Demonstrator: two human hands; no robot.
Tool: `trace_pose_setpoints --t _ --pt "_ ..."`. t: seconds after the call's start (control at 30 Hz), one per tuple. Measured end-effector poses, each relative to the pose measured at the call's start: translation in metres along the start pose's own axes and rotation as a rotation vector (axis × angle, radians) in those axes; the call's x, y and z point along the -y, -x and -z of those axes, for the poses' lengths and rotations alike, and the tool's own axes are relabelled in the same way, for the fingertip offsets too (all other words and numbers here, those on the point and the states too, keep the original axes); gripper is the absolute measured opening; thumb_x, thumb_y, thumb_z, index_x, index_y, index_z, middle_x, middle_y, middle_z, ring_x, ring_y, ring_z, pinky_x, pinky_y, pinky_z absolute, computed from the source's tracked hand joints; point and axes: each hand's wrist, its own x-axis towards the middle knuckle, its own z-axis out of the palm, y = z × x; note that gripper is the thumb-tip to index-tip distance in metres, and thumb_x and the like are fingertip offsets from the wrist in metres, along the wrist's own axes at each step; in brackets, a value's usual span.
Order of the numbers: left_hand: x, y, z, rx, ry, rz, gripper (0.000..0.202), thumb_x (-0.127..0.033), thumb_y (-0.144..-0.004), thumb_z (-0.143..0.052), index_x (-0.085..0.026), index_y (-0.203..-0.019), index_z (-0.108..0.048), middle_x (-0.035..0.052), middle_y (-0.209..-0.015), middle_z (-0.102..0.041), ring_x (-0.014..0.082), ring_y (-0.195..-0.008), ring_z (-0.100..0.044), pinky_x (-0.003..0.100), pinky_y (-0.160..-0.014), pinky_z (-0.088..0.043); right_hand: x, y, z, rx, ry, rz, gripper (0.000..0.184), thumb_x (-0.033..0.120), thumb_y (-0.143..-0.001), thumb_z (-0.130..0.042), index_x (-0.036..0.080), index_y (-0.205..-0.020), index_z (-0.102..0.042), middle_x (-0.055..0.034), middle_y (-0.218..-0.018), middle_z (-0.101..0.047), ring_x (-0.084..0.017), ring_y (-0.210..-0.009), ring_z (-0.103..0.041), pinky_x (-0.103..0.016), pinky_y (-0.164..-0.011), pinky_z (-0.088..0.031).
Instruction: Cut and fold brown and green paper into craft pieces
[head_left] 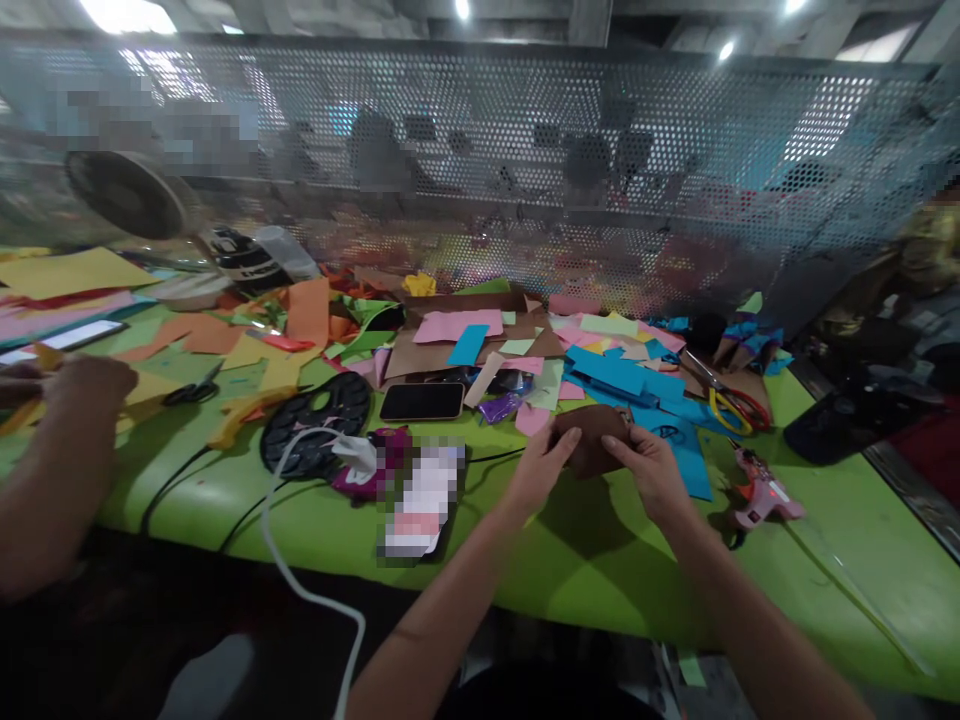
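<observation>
My left hand [541,462] and my right hand [651,468] hold a piece of brown paper [592,440] between them, just above the green table [600,560]. Fingers of both hands are pinched on its edges, the left on its left side, the right on its right side. Blue paper sheets [622,378] lie right behind the brown piece. A pink glue gun [761,495] rests on the table to the right of my right hand.
Another person's arm [52,470] reaches in at the left. A black phone [421,401], a black round tray [319,420], black scissors [193,388], yellow-and-red scissors [727,405], a white cable [300,560] and many coloured paper scraps cover the table. A perforated metal screen [525,150] stands behind.
</observation>
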Motion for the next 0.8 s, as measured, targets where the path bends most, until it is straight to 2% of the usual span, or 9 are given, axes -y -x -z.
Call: trace_pose_setpoints --t 0.13,0.23,0.4,0.5,0.57,0.63,0.7,0.77,0.8 --pt "0.001 0.003 -0.003 0.058 0.066 0.100 0.056 -0.058 -0.076 -0.067 -0.015 -0.113 -0.067 0.0101 -0.111 -0.071 0.0239 -0.104 -0.063 0.035 -0.093 -0.048 -0.002 0.001 -0.003 -0.003 -0.018 -0.018 0.032 0.042 -0.068 -0.080 0.020 -0.091 -0.075 -0.0035 -0.086 -0.075 -0.023 -0.081 -0.067 -0.038 -0.079 -0.053" --pt "0.000 0.003 -0.005 0.102 0.133 0.082 0.059 -0.057 -0.076 -0.067 -0.015 -0.118 -0.066 0.0111 -0.113 -0.071 0.0255 -0.105 -0.064 0.038 -0.098 -0.047 0.000 0.003 -0.006 0.031 -0.007 -0.009 0.033 0.042 -0.069 -0.079 0.020 -0.092 -0.074 -0.0036 -0.086 -0.075 -0.023 -0.081 -0.067 -0.038 -0.079 -0.053" --pt "-0.002 0.002 -0.004 0.019 0.039 0.053 0.050 -0.052 -0.079 -0.064 -0.015 -0.112 -0.070 0.0082 -0.105 -0.074 0.0259 -0.102 -0.065 0.036 -0.092 -0.050 0.001 0.006 -0.009 0.111 0.087 0.004 0.035 0.044 -0.072 -0.075 0.019 -0.097 -0.073 -0.0026 -0.090 -0.074 -0.021 -0.079 -0.065 -0.034 -0.074 -0.052" --pt "-0.003 0.000 -0.003 -0.047 -0.050 0.024 0.045 -0.050 -0.080 -0.063 -0.014 -0.107 -0.072 0.0070 -0.098 -0.075 0.0249 -0.095 -0.066 0.035 -0.086 -0.051 -0.002 0.008 -0.008 0.120 0.216 0.068 0.029 0.046 -0.078 -0.068 0.017 -0.084 -0.070 -0.0004 -0.076 -0.068 -0.017 -0.069 -0.059 -0.028 -0.064 -0.047" --pt "-0.002 -0.001 -0.001 -0.072 -0.088 -0.010 0.043 -0.048 -0.080 -0.062 -0.014 -0.104 -0.072 0.0072 -0.097 -0.074 0.0243 -0.093 -0.066 0.035 -0.085 -0.052 -0.002 0.008 -0.007 0.086 0.355 0.138 0.034 0.048 -0.083 -0.062 0.018 -0.068 -0.064 0.0016 -0.063 -0.060 -0.015 -0.060 -0.053 -0.025 -0.056 -0.041" --pt "-0.001 -0.002 0.001 -0.092 -0.118 -0.043 0.040 -0.047 -0.081 -0.061 -0.015 -0.102 -0.072 0.0077 -0.099 -0.074 0.0241 -0.094 -0.066 0.035 -0.086 -0.051 0.001 0.006 -0.002 0.030 0.496 0.212 0.041 0.049 -0.088 -0.055 0.019 -0.061 -0.057 0.0021 -0.057 -0.054 -0.014 -0.057 -0.051 -0.024 -0.053 -0.037" --pt "0.001 -0.004 0.005 -0.124 -0.151 -0.066 0.039 -0.046 -0.081 -0.062 -0.015 -0.103 -0.071 0.0080 -0.103 -0.073 0.0246 -0.099 -0.065 0.035 -0.091 -0.049 0.008 -0.001 0.009 -0.028 0.593 0.259 0.040 0.047 -0.093 -0.048 0.019 -0.067 -0.060 0.0005 -0.063 -0.060 -0.015 -0.062 -0.055 -0.024 -0.057 -0.040" --pt "0.002 -0.007 0.009 -0.153 -0.168 -0.077 0.041 -0.048 -0.080 -0.062 -0.017 -0.105 -0.070 0.0073 -0.106 -0.073 0.0249 -0.102 -0.064 0.036 -0.094 -0.047 0.021 -0.013 0.028 -0.102 0.689 0.273 0.032 0.042 -0.094 -0.047 0.020 -0.083 -0.068 -0.0013 -0.076 -0.069 -0.017 -0.069 -0.061 -0.025 -0.062 -0.043" --pt "0.002 -0.009 0.010 -0.162 -0.161 -0.073 0.042 -0.050 -0.079 -0.063 -0.017 -0.104 -0.071 0.0073 -0.105 -0.073 0.0253 -0.102 -0.064 0.036 -0.094 -0.047 0.030 -0.019 0.041 -0.154 0.816 0.280 0.027 0.039 -0.093 -0.048 0.022 -0.092 -0.069 -0.0010 -0.081 -0.071 -0.016 -0.070 -0.063 -0.025 -0.062 -0.044"
